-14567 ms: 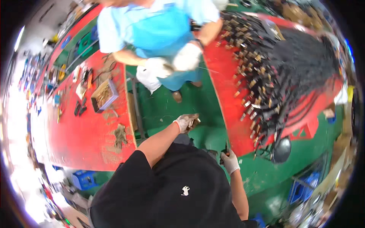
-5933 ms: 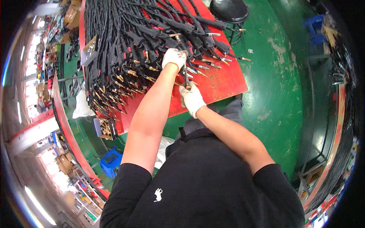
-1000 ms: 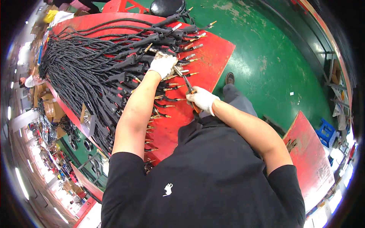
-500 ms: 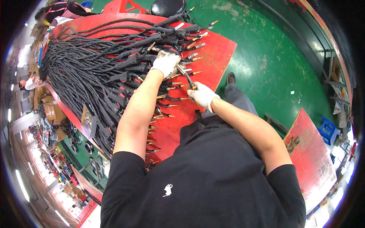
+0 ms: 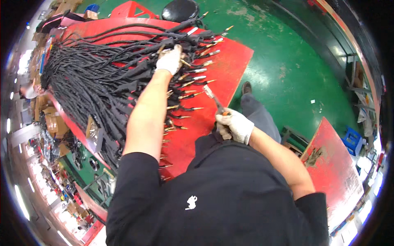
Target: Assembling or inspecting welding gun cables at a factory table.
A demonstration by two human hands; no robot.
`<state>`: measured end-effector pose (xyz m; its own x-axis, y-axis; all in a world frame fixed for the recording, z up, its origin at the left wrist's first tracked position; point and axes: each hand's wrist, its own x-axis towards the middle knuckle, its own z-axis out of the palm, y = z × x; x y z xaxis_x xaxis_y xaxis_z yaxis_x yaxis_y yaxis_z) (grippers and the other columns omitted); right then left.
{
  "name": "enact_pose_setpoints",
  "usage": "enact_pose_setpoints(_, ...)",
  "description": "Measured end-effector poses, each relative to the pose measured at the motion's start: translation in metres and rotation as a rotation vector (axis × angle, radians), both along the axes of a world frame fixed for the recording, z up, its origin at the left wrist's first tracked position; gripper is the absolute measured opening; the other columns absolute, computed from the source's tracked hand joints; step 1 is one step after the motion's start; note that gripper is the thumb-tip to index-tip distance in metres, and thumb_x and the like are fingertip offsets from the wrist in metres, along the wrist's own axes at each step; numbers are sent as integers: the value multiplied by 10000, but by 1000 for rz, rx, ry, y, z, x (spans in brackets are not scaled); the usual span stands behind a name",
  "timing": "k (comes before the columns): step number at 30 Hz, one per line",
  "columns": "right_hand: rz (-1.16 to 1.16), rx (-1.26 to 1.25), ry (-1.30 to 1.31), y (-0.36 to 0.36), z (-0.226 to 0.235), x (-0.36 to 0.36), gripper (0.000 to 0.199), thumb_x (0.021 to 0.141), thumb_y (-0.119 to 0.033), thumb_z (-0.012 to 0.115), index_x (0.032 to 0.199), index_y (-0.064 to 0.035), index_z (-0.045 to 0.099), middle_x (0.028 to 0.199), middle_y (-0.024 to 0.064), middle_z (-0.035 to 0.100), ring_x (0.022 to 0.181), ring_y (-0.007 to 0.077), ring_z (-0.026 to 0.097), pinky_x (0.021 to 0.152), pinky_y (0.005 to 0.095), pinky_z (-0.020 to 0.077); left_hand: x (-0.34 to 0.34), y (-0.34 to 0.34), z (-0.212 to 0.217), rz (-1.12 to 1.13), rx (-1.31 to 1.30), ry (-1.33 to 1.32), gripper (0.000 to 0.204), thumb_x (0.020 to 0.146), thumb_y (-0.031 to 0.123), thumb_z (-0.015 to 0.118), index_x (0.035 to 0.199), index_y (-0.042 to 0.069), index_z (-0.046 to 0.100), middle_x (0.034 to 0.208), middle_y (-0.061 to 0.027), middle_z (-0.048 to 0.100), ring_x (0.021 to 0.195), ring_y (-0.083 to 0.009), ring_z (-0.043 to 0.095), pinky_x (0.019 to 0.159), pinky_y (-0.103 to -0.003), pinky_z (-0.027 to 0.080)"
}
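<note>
My left hand [image 5: 169, 61], in a white work glove, is closed on a black welding torch [image 5: 166, 42] among the crowded ones at the far side of the table. Its fingertips are partly hidden among the handles. Brass and silver torch tips [image 5: 198, 78] stick out to the right in a row. My right hand [image 5: 236, 125], also gloved, is nearer my body, closed around a hand tool [image 5: 209, 92] with a flat silver head and a dark and orange handle. The tool points up and left, apart from the torches; its exact kind is unclear.
Many black cables [image 5: 82, 74] fan out leftward over the red table [image 5: 236, 55]. A small open box [image 5: 94, 135] lies on the cables. Beyond the table stands a black round stool [image 5: 180, 10]. To the right are another red board [image 5: 332, 172] and a blue stool [image 5: 352, 140].
My right hand has drawn back toward my body with the tool, away from the torches. My left hand has shifted slightly left and farther away, onto another spot among the torches.
</note>
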<state>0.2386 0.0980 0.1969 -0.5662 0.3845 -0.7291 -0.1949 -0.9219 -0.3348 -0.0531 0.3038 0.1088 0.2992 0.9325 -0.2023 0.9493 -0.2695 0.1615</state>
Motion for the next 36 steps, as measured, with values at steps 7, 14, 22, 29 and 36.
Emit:
enact_pose_setpoints(7, -188, 164, -379, 40, -35, 42, 175, 967, -157, 582, 1073, -95, 457, 647, 7, 460, 484, 104, 399, 429, 289, 331, 24, -30, 21, -139, -5, 60, 335, 859, 80, 528, 1194, 86, 533, 1067, -214, 653, 1042, -402, 607, 952, -485, 434)
enact_pose_setpoints(14, 364, 697, -609, 45, -67, 24, 276, 934, -232, 612, 1100, -20, 551, 858, 115, 638, 728, 252, 617, 687, 373, 491, 64, -104, 66, 131, 317, -292, 311, 881, 97, 599, 1192, 87, 605, 1173, -130, 640, 1118, -330, 590, 986, -452, 451)
enact_pose_setpoints(22, 854, 1151, -682, 59, -52, 9, 253, 938, -245, 576, 1134, -85, 571, 1043, 203, 678, 991, 394, 647, 851, 472, 506, 128, -186, 12, 1221, -112, -1537, 255, 983, 131, 577, 1227, 89, 513, 812, -15, 572, 632, -76, 536, 504, -227, 447)
enact_pose_setpoints(29, 1121, 1128, -976, 112, -80, 27, 345, 920, -313, 560, 1187, -103, 620, 1100, 202, 688, 1067, 371, 634, 916, 466, 501, 125, -197, 3, 1504, 199, -1539, 217, 965, 164, 565, 1123, 18, 539, 764, -51, 595, 562, -118, 547, 500, -267, 483)
enact_pose_setpoints(36, 1277, 972, -824, 168, -103, 5, 379, 880, -242, 508, 1201, -77, 625, 1158, 212, 676, 1106, 371, 638, 937, 429, 497, 150, -213, 4, 1639, 299, -1580, 271, 954, 193, 599, 1172, 38, 552, 806, -71, 633, 598, -144, 592, 539, -283, 511)
